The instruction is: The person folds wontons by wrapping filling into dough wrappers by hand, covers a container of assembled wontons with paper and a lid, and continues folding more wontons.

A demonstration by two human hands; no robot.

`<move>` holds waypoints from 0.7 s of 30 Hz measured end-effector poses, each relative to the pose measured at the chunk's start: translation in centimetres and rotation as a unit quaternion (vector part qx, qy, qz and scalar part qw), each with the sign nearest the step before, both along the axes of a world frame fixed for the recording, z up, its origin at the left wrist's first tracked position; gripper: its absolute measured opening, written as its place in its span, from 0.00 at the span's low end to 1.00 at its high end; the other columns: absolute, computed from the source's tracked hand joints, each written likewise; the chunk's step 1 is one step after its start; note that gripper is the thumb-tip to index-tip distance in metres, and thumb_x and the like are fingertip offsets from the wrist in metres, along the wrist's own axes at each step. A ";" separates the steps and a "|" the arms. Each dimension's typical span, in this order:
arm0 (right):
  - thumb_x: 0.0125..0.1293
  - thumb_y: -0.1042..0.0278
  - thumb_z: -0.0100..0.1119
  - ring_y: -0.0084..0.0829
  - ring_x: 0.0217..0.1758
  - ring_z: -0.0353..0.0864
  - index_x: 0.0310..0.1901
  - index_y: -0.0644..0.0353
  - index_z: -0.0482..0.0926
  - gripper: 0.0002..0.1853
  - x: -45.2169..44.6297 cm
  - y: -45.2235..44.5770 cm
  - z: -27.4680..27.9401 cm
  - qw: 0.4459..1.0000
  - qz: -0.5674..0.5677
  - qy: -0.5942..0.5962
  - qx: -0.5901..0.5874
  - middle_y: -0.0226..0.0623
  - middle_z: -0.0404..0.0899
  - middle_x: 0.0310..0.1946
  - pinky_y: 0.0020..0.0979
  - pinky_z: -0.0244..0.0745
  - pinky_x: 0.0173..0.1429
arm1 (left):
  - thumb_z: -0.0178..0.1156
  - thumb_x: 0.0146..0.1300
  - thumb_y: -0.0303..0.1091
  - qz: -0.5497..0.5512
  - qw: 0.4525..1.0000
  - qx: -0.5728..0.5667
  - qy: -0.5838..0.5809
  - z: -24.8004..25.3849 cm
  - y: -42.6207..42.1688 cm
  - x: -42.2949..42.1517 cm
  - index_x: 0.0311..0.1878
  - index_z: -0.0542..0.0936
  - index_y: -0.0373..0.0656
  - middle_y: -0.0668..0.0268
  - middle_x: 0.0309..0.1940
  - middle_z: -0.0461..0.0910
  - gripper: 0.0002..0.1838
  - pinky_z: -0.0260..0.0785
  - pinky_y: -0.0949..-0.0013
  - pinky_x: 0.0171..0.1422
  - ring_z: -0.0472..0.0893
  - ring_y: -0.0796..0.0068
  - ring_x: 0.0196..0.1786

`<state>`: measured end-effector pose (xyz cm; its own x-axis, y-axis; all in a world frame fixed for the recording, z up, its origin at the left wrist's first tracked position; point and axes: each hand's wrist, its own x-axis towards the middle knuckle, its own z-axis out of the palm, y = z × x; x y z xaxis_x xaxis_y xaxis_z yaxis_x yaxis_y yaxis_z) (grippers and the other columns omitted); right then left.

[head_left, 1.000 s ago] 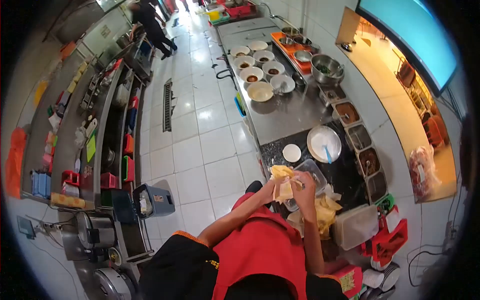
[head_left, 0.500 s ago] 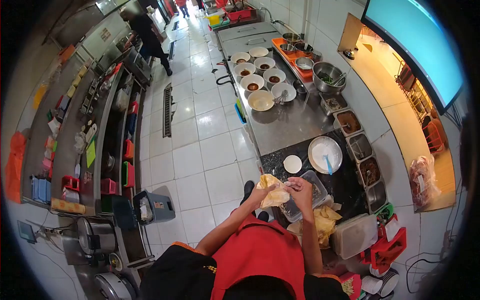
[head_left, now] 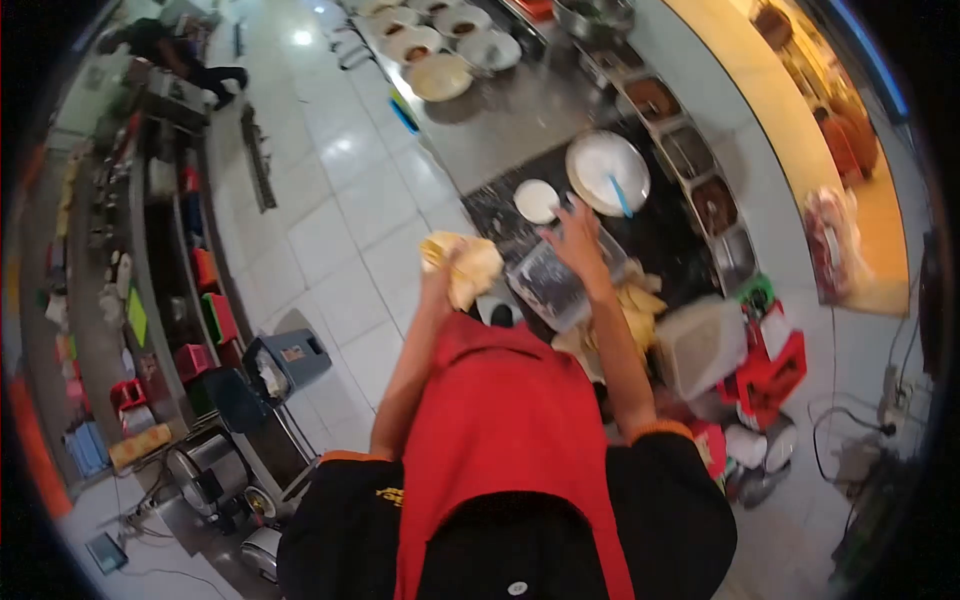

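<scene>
My left hand [head_left: 437,287] holds a bundle of pale yellow sheets [head_left: 470,265], which look like wrappers, above the floor left of the counter. My right hand [head_left: 575,240] is over the clear plastic container [head_left: 553,287], its fingers spread and nothing seen in them. Just beyond its fingertips lie a small white dish [head_left: 536,201] and a large round bowl of white stuff [head_left: 600,165] with a blue utensil [head_left: 621,196] in it. More yellow sheets [head_left: 636,318] lie beside my right forearm.
White bowls [head_left: 440,77], some with dark sauce, stand on the steel counter [head_left: 480,140]. Metal trays [head_left: 686,152] line its right side. A cloudy lidded box [head_left: 695,350] and red baskets [head_left: 775,375] are at right. A bin [head_left: 295,360] stands left. Another person [head_left: 165,50] stands far left.
My right hand has let go of the yellow sheets and moved forward over the container, fingers opened. My left hand has moved left with the bundle. The camera view has tilted down.
</scene>
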<state>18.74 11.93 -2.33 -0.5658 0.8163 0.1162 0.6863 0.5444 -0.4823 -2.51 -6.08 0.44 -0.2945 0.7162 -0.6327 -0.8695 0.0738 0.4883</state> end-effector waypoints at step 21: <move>0.66 0.51 0.70 0.51 0.81 0.53 0.63 0.44 0.81 0.25 -1.2 -4.4 9.8 0.974 0.120 0.162 -0.099 0.50 0.58 0.77 0.50 0.47 0.81 | 0.71 0.65 0.32 -0.059 0.973 -0.006 0.224 1.3 2.3 1.9 0.51 0.80 0.36 0.61 0.41 0.85 0.16 0.84 0.64 0.39 0.88 0.68 0.38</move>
